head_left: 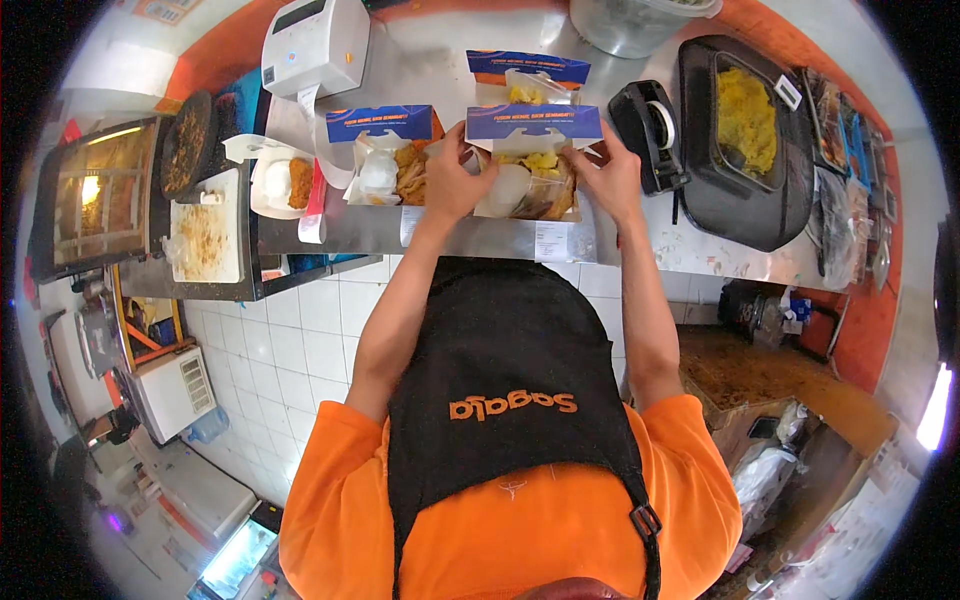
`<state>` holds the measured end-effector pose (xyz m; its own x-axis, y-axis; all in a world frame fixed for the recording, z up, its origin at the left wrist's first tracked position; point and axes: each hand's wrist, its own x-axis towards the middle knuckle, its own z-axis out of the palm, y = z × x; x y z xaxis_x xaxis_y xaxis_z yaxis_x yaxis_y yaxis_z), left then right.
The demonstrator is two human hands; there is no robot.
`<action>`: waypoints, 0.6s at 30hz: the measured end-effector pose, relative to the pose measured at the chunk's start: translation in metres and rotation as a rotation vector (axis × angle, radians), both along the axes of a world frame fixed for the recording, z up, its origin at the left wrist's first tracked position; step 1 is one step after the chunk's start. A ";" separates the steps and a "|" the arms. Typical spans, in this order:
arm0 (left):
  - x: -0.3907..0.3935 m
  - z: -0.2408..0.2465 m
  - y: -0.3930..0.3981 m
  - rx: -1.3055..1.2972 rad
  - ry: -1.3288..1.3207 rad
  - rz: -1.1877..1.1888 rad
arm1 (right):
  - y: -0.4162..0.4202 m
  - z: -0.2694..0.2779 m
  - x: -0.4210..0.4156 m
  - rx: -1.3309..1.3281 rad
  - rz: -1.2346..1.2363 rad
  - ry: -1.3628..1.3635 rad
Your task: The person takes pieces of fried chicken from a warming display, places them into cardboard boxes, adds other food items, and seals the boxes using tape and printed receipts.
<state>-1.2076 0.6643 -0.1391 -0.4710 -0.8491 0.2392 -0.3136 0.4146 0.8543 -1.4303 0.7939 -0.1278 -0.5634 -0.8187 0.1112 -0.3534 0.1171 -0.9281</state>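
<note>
My left hand (459,174) and my right hand (611,174) grip the two sides of an open cardboard meal box (532,129) near the counter's front edge. Its blue printed lid stands raised at the back. Inside lie a wrapped white portion (502,187), probably rice, yellow food (538,163) and a clear plastic sachet (546,196). Just left of my left hand sits a second open meal box (380,124) with fried food (412,176) and a wrapped white portion (377,175). Behind the held box stands a third open box (527,67). My fingertips are partly hidden by the cardboard.
A white label printer (319,49) trails a paper strip. Further left is a smaller food box (270,182). To the right stand a black tape dispenser (643,139) and a black container (742,214) holding yellow food. Printed slips (551,241) hang over the steel counter's edge.
</note>
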 end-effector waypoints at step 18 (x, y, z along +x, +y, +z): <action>0.032 0.017 -0.022 0.066 -0.148 -0.215 | 0.009 0.010 -0.054 0.121 0.311 0.103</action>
<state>-1.1754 0.6422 -0.1223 -0.6682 -0.7370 0.1019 -0.3474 0.4303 0.8332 -1.4841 0.8031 -0.1173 -0.2761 -0.9600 0.0462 -0.4807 0.0964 -0.8716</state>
